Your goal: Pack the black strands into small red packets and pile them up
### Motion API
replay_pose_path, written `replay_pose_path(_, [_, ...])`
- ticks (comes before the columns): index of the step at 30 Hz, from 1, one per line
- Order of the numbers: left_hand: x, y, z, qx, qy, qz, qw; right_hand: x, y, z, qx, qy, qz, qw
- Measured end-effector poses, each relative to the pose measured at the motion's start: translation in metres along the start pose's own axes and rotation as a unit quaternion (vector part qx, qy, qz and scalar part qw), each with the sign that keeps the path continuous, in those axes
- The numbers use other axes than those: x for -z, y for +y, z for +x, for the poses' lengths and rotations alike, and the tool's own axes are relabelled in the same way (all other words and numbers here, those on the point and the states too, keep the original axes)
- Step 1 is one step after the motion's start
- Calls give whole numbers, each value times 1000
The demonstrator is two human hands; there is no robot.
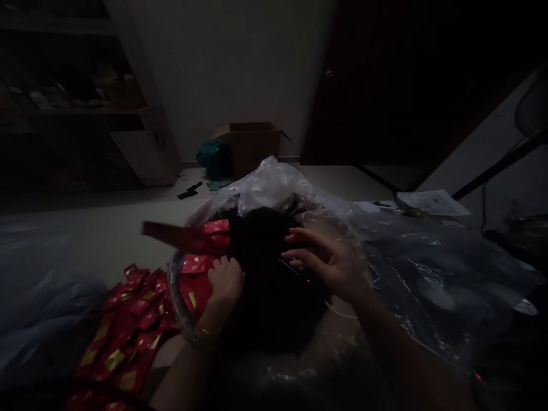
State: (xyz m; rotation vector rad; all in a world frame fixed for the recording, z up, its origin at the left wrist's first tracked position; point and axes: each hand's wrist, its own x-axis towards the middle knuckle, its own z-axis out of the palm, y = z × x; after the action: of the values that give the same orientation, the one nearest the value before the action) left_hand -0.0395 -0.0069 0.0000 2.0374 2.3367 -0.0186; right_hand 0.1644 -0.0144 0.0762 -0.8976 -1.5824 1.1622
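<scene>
The dark heap (pixel 265 285) lay inside the clear bag (pixel 406 274), directly under and between both hands. The left hand (pixel 225 279) sat at the heap's left edge, touching red sachets (pixel 199 257) at the bag's rim. Its wrist was bent and its grip curled shut, though whether it held anything could not be told. The right hand (pixel 327 257) reached in from the right, palm down on the heap, grip open with fingers spread, holding nothing. More sachets lay heaped on the floor (pixel 107 228) to the left.
</scene>
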Motion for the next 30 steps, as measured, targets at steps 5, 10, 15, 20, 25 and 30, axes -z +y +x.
replay_pose_path(5, [0, -10, 6, 4, -55, 29, 998, 6, 15, 8, -22, -57, -101, 993])
replay_pose_path(10, [1, -12, 7, 9, -58, 28, 998, -1, 34, 13, -11, -155, -251, 955])
replay_pose_path(15, [2, -9, 6, 6, -30, 23, 999, -13, 56, 12, -66, -279, -345, 894])
replay_pose_path(20, [0, -17, 10, -9, 5, -61, 998, -17, 71, 12, -124, -362, -394, 836])
replay_pose_path(25, [0, -30, 15, -23, 22, -124, 992, -12, 79, 16, -145, -299, -434, 837])
replay_pose_path(30, [4, -37, 17, -9, 25, -163, 986, -5, 90, 19, -147, -264, -481, 823])
